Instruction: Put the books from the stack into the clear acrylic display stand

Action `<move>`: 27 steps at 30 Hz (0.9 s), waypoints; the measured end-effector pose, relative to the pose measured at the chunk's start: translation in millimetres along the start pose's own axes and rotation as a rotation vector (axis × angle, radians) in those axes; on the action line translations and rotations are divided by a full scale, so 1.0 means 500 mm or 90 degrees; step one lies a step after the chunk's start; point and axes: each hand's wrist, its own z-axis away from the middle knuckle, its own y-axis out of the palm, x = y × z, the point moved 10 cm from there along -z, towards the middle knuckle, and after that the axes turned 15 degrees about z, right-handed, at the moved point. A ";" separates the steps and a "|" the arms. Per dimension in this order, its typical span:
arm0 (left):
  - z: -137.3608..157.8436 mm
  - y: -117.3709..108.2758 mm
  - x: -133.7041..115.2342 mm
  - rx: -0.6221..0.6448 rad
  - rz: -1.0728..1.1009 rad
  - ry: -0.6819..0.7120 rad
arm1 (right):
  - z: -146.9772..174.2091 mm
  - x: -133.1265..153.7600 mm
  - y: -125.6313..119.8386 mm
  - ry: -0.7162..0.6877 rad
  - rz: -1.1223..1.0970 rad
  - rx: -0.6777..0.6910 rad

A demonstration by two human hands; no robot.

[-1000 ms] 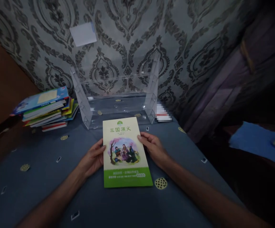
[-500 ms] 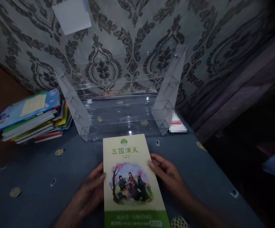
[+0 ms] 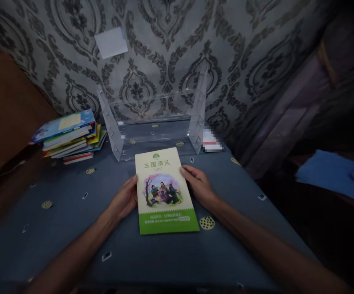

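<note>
Sitting at left on the table (image 3: 63,220), a stack of books (image 3: 69,132), then the left hand (image 3: 124,199), gripping the left edge of the book (image 3: 164,188), fingers partly hidden. Book is cover up between both hands, in front of the clear rack (image 3: 155,121), can't tell if touching the table; right hand (image 3: 199,188) grips its right edge, thumb on cover. Farther right: blurred white item (image 3: 212,141) beside the rack, then blue cloth (image 3: 330,175).
</note>
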 end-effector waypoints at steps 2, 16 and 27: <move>0.000 0.000 -0.004 -0.006 -0.007 0.023 | -0.001 0.001 0.004 0.002 -0.023 0.011; -0.005 0.009 -0.017 0.016 0.015 0.061 | -0.009 -0.004 0.014 0.043 -0.084 0.060; -0.007 0.012 -0.023 0.021 0.003 0.077 | -0.016 -0.006 0.008 -0.003 -0.059 0.052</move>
